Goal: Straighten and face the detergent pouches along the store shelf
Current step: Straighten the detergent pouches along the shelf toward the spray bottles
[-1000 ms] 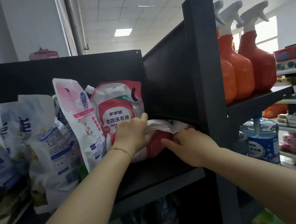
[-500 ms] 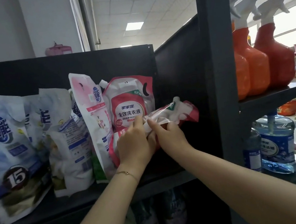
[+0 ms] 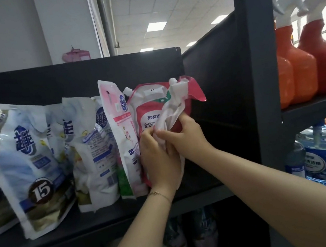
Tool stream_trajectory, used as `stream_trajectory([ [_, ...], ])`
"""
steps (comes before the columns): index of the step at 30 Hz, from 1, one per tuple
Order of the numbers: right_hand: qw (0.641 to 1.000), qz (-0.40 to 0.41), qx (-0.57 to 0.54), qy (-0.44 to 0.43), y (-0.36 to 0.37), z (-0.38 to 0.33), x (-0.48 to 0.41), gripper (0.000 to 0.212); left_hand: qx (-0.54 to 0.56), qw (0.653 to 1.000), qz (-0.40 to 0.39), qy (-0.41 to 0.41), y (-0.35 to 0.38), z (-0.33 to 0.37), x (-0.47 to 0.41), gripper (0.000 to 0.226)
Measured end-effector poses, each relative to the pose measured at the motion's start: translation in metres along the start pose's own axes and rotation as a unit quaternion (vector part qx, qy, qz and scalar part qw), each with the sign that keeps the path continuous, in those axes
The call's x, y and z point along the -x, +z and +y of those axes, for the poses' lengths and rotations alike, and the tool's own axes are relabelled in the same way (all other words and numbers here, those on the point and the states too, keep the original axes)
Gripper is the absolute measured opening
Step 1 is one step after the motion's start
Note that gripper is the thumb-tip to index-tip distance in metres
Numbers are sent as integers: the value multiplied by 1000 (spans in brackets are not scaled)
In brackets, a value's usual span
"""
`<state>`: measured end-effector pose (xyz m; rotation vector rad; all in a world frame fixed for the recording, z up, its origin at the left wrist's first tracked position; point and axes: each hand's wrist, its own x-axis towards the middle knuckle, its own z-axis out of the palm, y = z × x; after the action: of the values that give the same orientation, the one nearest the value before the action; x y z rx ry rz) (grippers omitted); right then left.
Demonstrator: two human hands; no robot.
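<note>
Black shelf (image 3: pixel 109 220) carries the pouch row; its side panel (image 3: pixel 217 98) closes the right end. Blue pouches (image 3: pixel 27 156) lean at the left; a pink pouch (image 3: pixel 119 129) and a red pouch (image 3: pixel 145 113) stand upright beside them. The crumpled red-and-white pouch (image 3: pixel 177 100) is at the row's right end, raised in front of the red pouch. My left hand (image 3: pixel 159 164) grips its lower body; my right hand (image 3: pixel 187 138) pinches its creased middle. Step in hand: standing this pouch up. Next move, in my judgement: flatten the creases, seat the base, turn the label forward. Open room lies between the pouch and the side panel; the shelf's front edge is near.
</note>
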<state>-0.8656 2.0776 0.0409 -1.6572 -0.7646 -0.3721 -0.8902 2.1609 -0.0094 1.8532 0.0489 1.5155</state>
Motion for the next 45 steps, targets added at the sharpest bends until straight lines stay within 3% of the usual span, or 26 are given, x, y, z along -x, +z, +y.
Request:
stream_trajectory([
  [5,998,-25,51,-28,10,-4,-9,43,-9,999,-24,-48,-4,-8,0,67],
  [9,982,-82,123,-116,22,-9,-12,86,-29,995,-79,-58,-11,-5,6,100],
  [13,981,-94,104,-137,23,-9,-9,83,-64,984,-143,-81,-23,-7,5,121],
  [16,989,-94,3,-110,18,-3,0,87,-70,980,-162,-92,-33,-1,11,106],
  [19,989,-41,-49,-131,22,10,14,74,-93,988,-126,-13,-52,3,31,78],
  [22,992,30,59,-108,33,24,36,106,-204,975,-26,85,-81,-11,38,61],
  [24,985,36,154,-73,41,29,49,125,-247,964,38,88,-97,-24,34,62],
  [28,973,10,218,-74,48,45,51,136,-207,974,-54,-69,-99,-29,29,37],
  [32,971,-28,224,-73,38,54,37,140,-227,963,-129,-69,-92,-29,25,37],
  [35,962,-52,264,-44,31,50,36,135,-219,953,-199,-68,-94,-26,23,39],
  [37,955,-22,292,-35,34,41,45,128,-224,947,-220,-61,-99,-27,24,42],
  [40,940,25,333,-69,44,29,63,111,-203,948,-236,-64,-109,-27,26,35],
  [45,944,30,275,-178,47,22,91,70,-177,931,-301,-107,-129,-25,25,35],
])
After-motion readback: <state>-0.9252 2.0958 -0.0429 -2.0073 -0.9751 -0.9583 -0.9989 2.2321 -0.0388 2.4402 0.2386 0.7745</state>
